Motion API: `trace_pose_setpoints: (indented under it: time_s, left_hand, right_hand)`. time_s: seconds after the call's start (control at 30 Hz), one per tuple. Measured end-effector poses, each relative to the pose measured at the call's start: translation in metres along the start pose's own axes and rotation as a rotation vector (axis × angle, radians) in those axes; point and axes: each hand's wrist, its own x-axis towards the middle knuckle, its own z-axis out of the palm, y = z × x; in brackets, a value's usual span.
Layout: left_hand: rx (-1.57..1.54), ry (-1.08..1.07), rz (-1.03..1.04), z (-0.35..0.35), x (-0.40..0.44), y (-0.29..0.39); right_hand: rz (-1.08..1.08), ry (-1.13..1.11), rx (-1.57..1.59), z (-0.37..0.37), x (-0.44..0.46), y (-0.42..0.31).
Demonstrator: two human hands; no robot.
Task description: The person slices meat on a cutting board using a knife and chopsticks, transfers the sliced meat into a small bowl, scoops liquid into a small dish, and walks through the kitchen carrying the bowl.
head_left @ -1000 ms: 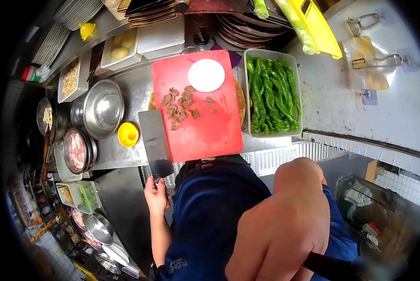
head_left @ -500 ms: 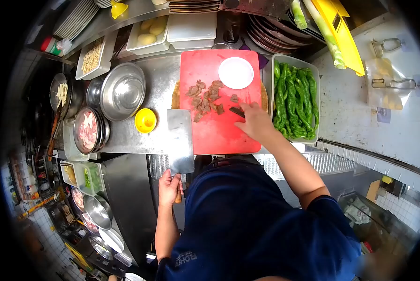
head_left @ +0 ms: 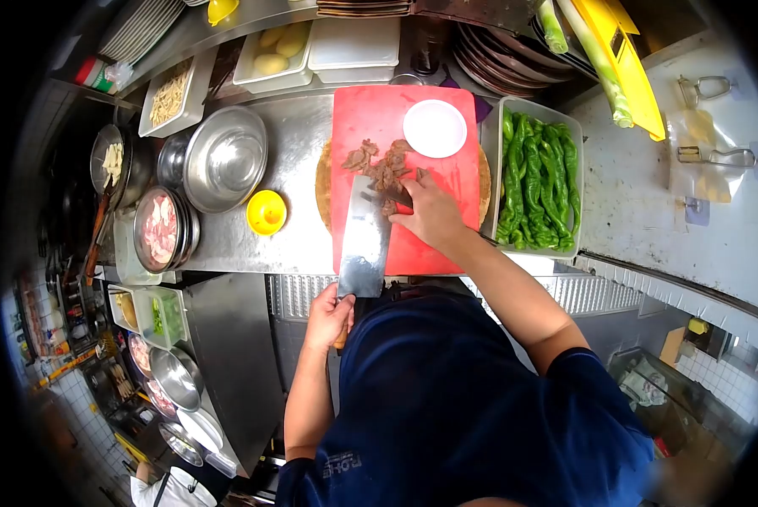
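My left hand is closed round the wooden handle of a cleaver, whose broad blade lies flat over the left part of the red cutting board. At the blade's far end are brown sliced meat pieces, heaped loosely. My right hand is low over the board, thumb and fingers curved around a dark, narrow shape beside the meat; what that shape is, I cannot make out. A round white lid or dish sits at the board's far right.
Right of the board stands a tray of green peppers. To the left are a steel bowl, a yellow cup and a bowl of raw sliced meat. A person in white shows at bottom left.
The cleaver has moved right and forward, from the board's left edge onto it, up to the meat. My right hand has shifted left towards the blade and the meat, which is bunched closer together.
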Motion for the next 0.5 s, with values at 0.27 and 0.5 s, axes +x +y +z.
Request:
trace_pose_setpoints:
  time_s: [0.27, 0.5]
  left_hand:
    - [-0.019, -0.033, -0.079, -0.002, -0.001, 0.012]
    - [-0.229, 0.005, -0.019, 0.000, -0.015, 0.021]
  right_hand:
    - [0.001, 0.047, 0.022, 0.011, -0.010, -0.004]
    - [0.012, 0.031, 0.068, -0.002, -0.015, -0.010]
